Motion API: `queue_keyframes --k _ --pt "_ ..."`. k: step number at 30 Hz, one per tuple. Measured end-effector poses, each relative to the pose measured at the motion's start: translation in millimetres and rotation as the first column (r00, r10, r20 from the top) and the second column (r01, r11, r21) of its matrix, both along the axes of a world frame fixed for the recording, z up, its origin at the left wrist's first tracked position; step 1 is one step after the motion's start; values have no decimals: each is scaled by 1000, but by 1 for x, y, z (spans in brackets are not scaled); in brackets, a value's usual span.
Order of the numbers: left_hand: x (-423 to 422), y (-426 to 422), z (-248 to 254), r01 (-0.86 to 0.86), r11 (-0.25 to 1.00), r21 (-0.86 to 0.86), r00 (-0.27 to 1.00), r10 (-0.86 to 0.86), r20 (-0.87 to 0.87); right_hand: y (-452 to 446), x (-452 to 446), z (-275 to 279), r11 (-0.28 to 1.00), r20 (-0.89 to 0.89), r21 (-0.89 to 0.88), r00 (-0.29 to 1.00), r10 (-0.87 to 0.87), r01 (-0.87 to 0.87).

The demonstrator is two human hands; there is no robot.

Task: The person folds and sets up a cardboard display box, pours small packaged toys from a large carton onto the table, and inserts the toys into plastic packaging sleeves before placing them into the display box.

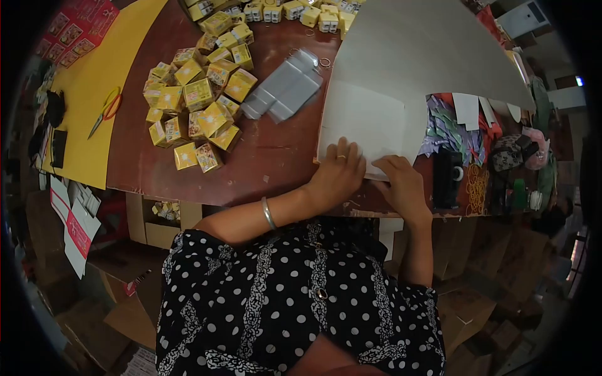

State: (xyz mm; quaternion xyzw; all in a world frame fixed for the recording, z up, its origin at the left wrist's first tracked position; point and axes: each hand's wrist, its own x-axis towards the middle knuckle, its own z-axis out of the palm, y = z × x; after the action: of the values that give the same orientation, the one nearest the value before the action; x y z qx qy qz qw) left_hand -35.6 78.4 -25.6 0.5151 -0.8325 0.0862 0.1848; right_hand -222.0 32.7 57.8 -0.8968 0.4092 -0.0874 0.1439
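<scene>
We look down on a glossy reddish-brown tabletop [269,169], scuffed along its near edge. On its right half stands the white cardboard [364,116], a flat panel near us with a large pale flap rising toward the far right. The left hand [342,172] rests on its near left part, fingers extended and slightly apart, the thumb hidden from us. The right hand [404,185] is at the near edge, thumb and forefinger close together around the border; we cannot tell whether they pinch it. A silver bangle [268,213] circles the left wrist.

Left of the cardboard we see a clear plastic sheet [285,91] lying flat, then a loose heap of small yellow boxes [199,94]; more yellow pieces [273,12] line the far side. At the left, orange-handled scissors [108,111] lie on a yellow board [135,44], with a red printed panel [78,28] at its far end. To the right we find purple packets [451,135] and a tangle of yellow bands [476,191] near the table edge.

Below the table's near left edge, an open carton [162,235] holds small boxes, and brown cartons [464,250] crowd the floor at right. The room's edges are too dim for us to read.
</scene>
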Motion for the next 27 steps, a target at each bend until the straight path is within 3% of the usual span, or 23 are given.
queue_keyframes --k 1,3,4,6,7,9,11,12,14,15,17,18,20,27 --pt "-3 -7 3 -11 1000 -7 1000 11 2 -5 -7 -15 998 28 -55 1000 -1 3" --pt "-2 -30 10 -11 983 184 1000 5 31 -15 -7 -24 993 54 -121 998 18 -12" --pt "0 -37 10 -29 984 175 999 24 28 -20 -5 -23 988 71 -154 997 -16 26" --pt "7 -48 10 -37 984 -176 997 23 -79 -32 0 -25 981 91 -189 995 -31 48" --pt "17 -51 22 -53 982 -181 996 39 -81 -38 1 -27 975 94 -217 995 -23 43" --pt "42 -52 45 34 984 -173 911 -102 -399 -49 0 -30 969 99 -244 995 -18 42" --pt "80 -53 56 -123 991 -44 877 88 -473 -59 1 -33 962 77 -258 995 -66 84" --pt "95 -57 53 -119 992 -41 880 86 -468 -61 2 -34 963 83 -254 994 -71 89" --pt "117 -68 45 -480 877 -21 835 449 -319 -68 2 -33 960 98 -267 993 -64 88" --pt "123 -73 37 -479 877 -24 835 447 -322 -71 0 -32 958 97 -271 993 -64 88" --pt "130 -83 24 -471 864 178 834 502 -227 -78 -3 -32 958 82 -266 993 -87 106" --pt "129 -85 28 -469 865 179 835 501 -229 -80 -3 -31 958 80 -266 993 -89 107" --pt "126 -90 37 -495 775 393 812 573 -108 -83 -5 -30 961 68 -250 992 -104 118" --pt "118 -49 31 -311 869 384 904 396 -162 -92 -15 -29 967 91 -231 992 -91 110"
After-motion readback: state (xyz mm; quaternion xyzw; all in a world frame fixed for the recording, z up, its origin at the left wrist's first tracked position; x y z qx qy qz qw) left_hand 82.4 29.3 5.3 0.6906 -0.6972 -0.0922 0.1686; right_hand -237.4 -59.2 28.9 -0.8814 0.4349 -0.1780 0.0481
